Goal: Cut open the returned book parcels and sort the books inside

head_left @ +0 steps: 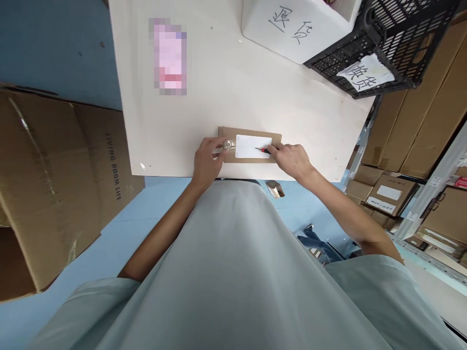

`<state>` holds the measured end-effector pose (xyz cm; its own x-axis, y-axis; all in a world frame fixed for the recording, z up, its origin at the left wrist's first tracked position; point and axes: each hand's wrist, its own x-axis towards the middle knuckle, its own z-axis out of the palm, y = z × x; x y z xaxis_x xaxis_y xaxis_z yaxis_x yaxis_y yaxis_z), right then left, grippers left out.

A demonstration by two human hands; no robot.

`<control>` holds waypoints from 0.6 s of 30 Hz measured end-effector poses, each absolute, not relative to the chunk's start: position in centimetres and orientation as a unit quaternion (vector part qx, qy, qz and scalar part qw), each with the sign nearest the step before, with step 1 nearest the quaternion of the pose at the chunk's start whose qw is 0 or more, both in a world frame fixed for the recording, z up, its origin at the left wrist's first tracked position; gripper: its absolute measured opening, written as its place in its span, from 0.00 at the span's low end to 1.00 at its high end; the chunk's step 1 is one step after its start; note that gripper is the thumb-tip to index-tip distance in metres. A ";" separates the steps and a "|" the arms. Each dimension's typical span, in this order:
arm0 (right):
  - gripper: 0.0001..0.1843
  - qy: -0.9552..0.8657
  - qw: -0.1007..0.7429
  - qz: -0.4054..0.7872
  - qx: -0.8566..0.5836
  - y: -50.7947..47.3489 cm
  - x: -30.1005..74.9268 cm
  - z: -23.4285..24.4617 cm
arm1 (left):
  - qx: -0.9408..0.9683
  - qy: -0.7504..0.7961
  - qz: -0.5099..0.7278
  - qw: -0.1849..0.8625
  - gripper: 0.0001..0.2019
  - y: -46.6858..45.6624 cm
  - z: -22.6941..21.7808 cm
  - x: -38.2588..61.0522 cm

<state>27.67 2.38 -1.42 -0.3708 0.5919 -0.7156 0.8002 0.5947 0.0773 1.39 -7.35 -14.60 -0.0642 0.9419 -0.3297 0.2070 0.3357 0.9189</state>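
Note:
A flat brown cardboard box (251,131) lies near the front edge of the white table, with a white label (245,146) on top and shiny clear tape (229,146) over its left end. My left hand (208,160) grips that left end, thumb and fingers on either side of the tape. In my right hand (292,159), closed over the box's right end, is a slim red-and-black pointed tool (264,150). Its thin dark tip points left over the label; whether it touches the label I cannot tell.
On the table (204,112) stand a white bin (292,34) and a black plastic crate (335,68) at the back right. A blurred pink item (170,56) lies back left. Large cartons (54,184) flank the left; shelves of boxes (390,192) line the right.

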 end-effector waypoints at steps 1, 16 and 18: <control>0.23 0.811 0.355 -0.144 0.442 2.3 29.3 -1.4 | 0.450 0.638 0.357 0.512 0.20 -7.4 -14.6 1.4; 0.24 0.798 0.130 -0.279 0.517 1.7 41.7 -10.6 | 0.448 0.700 0.316 0.457 0.22 -7.0 -13.8 2.1; 0.25 0.781 0.066 -0.333 0.524 1.0 41.7 -12.2 | 0.445 0.710 0.308 0.450 0.22 -7.1 -13.8 2.1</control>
